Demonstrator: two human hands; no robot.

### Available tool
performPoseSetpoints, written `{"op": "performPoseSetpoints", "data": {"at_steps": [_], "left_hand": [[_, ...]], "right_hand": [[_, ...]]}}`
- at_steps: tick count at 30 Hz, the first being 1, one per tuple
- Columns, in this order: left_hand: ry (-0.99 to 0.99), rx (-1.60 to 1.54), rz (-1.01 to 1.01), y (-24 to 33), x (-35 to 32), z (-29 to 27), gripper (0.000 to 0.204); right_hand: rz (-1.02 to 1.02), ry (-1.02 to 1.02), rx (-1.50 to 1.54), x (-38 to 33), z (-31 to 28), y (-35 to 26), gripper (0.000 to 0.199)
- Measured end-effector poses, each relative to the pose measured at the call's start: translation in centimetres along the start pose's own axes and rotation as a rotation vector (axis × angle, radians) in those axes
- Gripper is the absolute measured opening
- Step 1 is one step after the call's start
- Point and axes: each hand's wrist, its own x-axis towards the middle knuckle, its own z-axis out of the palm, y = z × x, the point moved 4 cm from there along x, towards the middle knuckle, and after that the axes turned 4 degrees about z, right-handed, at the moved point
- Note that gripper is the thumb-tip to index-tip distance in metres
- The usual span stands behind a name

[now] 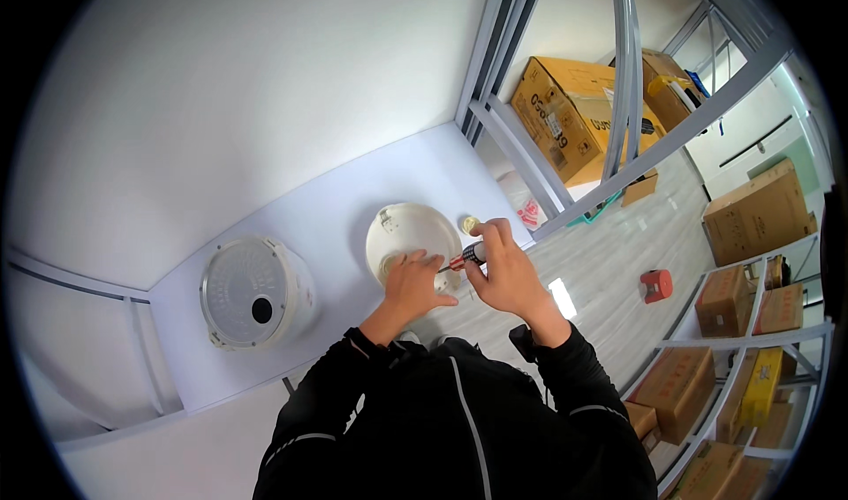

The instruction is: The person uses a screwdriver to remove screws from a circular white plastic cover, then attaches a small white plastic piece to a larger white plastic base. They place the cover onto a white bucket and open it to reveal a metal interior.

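A white round basin-like part (415, 226) lies on the pale table in front of me. My left hand (410, 286) rests over its near left side, fingers stretched out and thumb apart. Part of a small cream ring (385, 267) shows beside those fingertips. In my right hand (510, 275) is a screwdriver (459, 260) with a red and black handle, tilted over the part's right rim. The shaft points toward my left hand; its tip cannot be made out clearly. Just beyond my right fingers sits a small cream round piece (469, 224).
On the table's left stands a white round tub (256, 292) with a translucent lid and black round spot. A grey metal frame (565, 222) borders the right side. Beyond it are cardboard boxes (565, 116), a red object on the floor (655, 285) and shelves with boxes (676, 385).
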Motion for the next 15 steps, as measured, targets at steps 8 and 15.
{"op": "performPoseSetpoints", "data": {"at_steps": [8,15], "left_hand": [[-0.062,-0.092,-0.006,-0.8,0.5,-0.2,0.087],[-0.040,-0.126,-0.004,-0.9,0.4,0.0,0.088]], "right_hand": [[0.389,-0.369,-0.289,0.6,0.9,0.1,0.044],[0.091,-0.152,-0.116,0.5,0.0,-1.0,0.041]]}}
